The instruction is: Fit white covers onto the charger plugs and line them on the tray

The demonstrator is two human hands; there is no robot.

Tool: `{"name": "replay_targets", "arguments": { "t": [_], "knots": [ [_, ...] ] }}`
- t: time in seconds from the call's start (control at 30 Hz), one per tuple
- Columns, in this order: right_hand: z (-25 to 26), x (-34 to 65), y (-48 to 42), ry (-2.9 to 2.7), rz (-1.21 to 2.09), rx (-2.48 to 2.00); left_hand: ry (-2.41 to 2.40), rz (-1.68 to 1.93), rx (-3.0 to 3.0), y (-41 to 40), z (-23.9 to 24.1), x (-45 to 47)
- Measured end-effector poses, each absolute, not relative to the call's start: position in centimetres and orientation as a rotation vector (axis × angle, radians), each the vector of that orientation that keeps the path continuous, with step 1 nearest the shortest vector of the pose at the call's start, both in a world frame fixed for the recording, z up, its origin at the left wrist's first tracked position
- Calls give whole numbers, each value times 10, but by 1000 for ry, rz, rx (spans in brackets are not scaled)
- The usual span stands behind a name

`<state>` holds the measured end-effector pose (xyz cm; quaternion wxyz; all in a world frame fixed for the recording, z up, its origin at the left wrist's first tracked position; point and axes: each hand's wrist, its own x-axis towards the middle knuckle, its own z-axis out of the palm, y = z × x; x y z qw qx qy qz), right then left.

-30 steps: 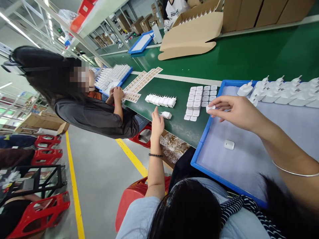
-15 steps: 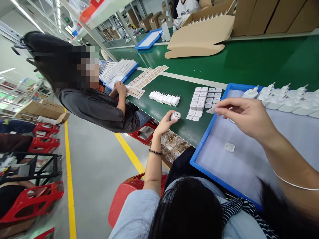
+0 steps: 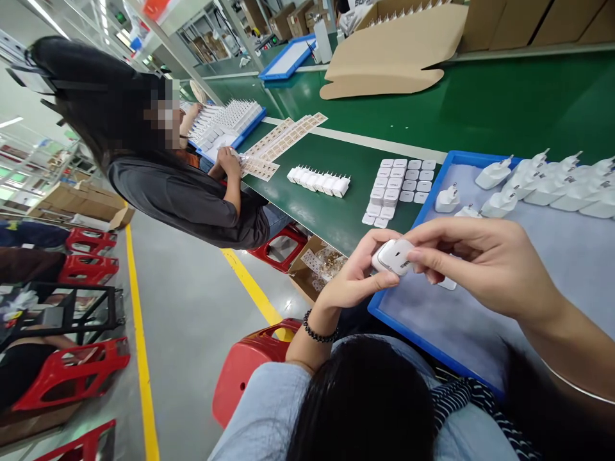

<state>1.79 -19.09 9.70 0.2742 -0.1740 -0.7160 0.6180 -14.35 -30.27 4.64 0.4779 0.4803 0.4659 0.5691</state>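
Observation:
In front of me, my left hand [image 3: 353,275] is closed around a small white charger [image 3: 377,260], its end turned towards my right hand. Thumb and fingers of my right hand [image 3: 485,262] pinch a white cover plate [image 3: 398,256] with a small slot and dark lettering. The plate lies at the charger's end; whether it is seated there I cannot tell. Under my right hand, the blue-rimmed tray [image 3: 461,320] carries another white plate [image 3: 448,283], partly hidden, and several white chargers [image 3: 494,173] with pins up.
Stacks of white plates [image 3: 388,186] and a row of chargers [image 3: 319,181] stand on the green table [image 3: 355,150]. To the left, a co-worker [image 3: 177,186] handles items beside label sheets [image 3: 288,144]. A cardboard box [image 3: 307,269] and red stool [image 3: 245,378] are below.
My left hand has moved right and nearer with the charger. My right hand has brought the plate from beside the stacks to the charger's end. The view has shifted slightly.

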Motion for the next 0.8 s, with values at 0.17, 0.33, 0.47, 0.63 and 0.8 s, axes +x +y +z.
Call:
{"name": "replay_targets", "arguments": {
  "t": [0.17, 0.33, 0.47, 0.63, 0.8],
  "knots": [
    [98, 21, -191, -1854, 1775, -451, 1125, 1448, 1226, -305, 49, -137],
    [100, 26, -193, -1913, 1754, -456, 1114, 1461, 1246, -307, 50, -135],
    [105, 29, -195, -1995, 1666, -474, 1030, 1498, 1272, -308, 50, -134],
    [106, 29, -196, -2003, 1686, -440, 1045, 1517, 1256, -310, 48, -132],
    [106, 29, -200, -2059, 1526, -477, 1074, 1551, 1298, -309, 47, -130]
  ]
}}
